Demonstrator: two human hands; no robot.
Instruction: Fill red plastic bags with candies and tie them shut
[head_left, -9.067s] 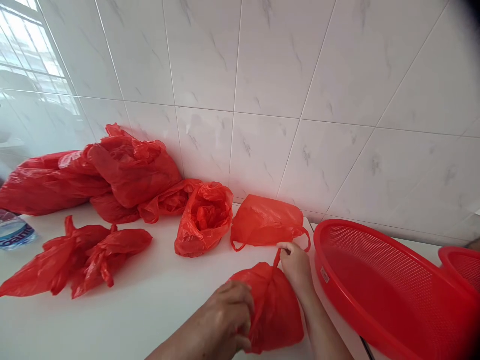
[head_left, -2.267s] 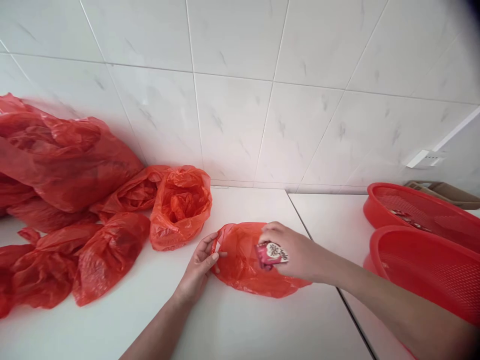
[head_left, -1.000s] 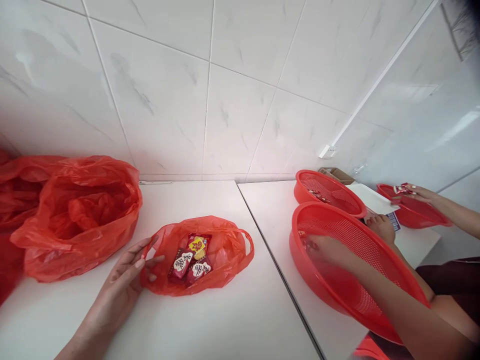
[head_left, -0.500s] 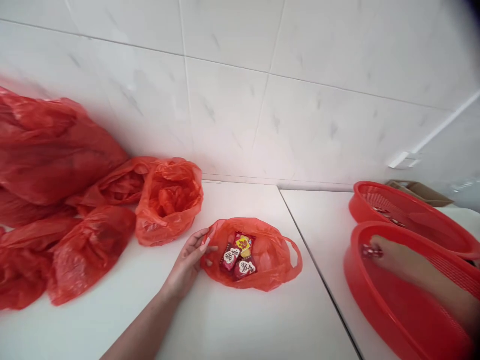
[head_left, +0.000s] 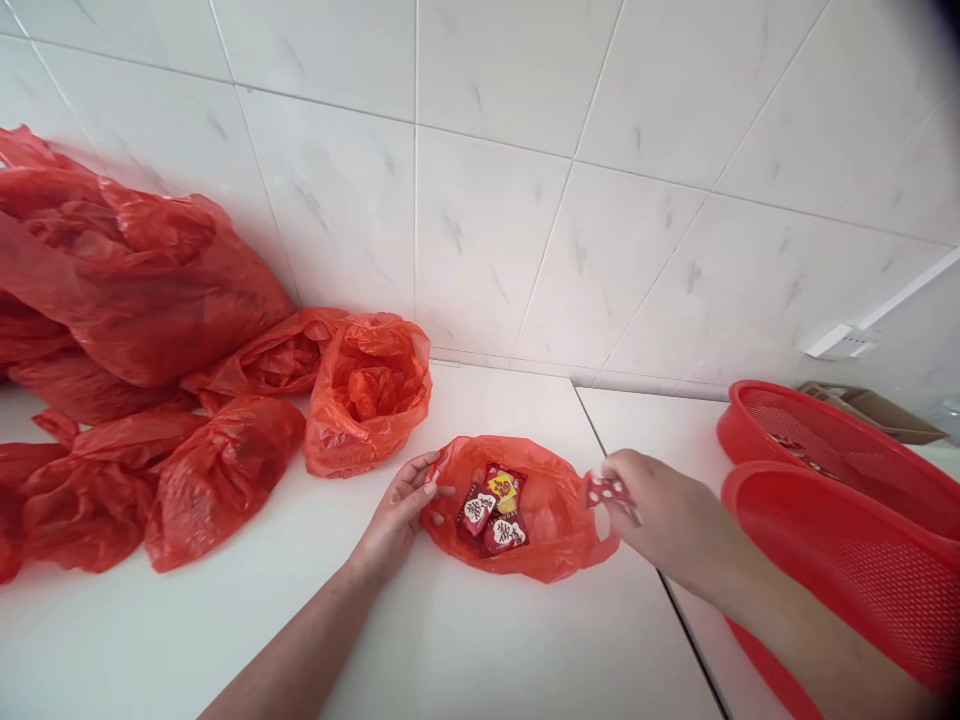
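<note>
An open red plastic bag lies on the white table in front of me, its mouth facing up. Several small snack packets rest inside it, dark red with white lettering, one with a yellow label. My left hand pinches the bag's left rim between thumb and fingers. At the bag's right handle, my right hand is closed on a small red packet with white dots; its print is blurred.
Two red plastic baskets stand at the right, with a few packets in the far one. A cardboard box sits behind them. Filled red bags crowd the left side, and another open red bag stands near the tiled wall.
My right hand has come out of the near basket with the dotted packet and moved left to the bag's right edge. My left hand keeps its hold on the rim. The view has shifted slightly.
</note>
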